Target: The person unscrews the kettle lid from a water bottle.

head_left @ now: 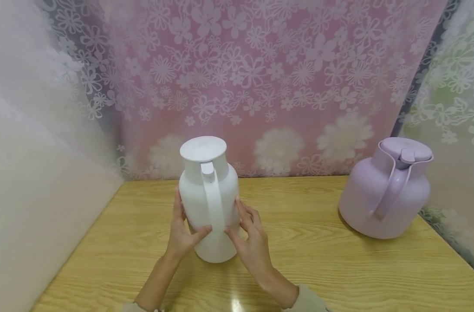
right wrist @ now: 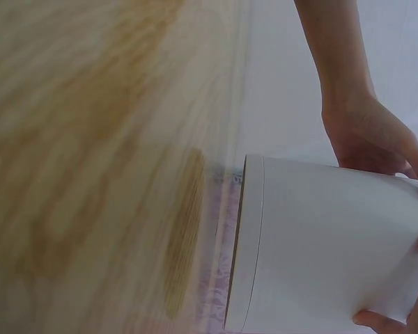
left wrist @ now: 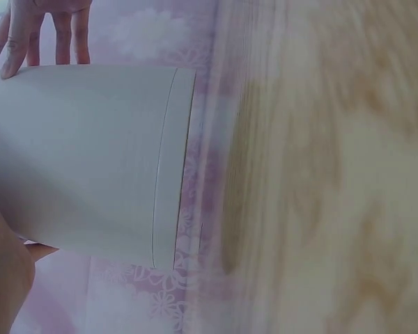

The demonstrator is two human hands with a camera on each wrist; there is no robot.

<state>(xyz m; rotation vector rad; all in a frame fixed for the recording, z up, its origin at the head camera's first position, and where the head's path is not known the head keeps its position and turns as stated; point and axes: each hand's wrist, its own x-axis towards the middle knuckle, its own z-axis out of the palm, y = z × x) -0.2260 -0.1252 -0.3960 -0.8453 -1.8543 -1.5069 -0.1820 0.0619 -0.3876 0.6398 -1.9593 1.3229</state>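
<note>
White jug is hanging just above table | left hand, right hand are pinching its sides, thumbs opposing fingers | risk: slipping, if either squeeze is weakening

Looks like smooth, mostly matt plastic on the white jug, and likewise on the lilac jug, with a glossier gleam along its handle. Shows wood grain on the table, smooth and shiny enough to throw back bright light. Could be cloth or film on the flowered backdrop.
</note>
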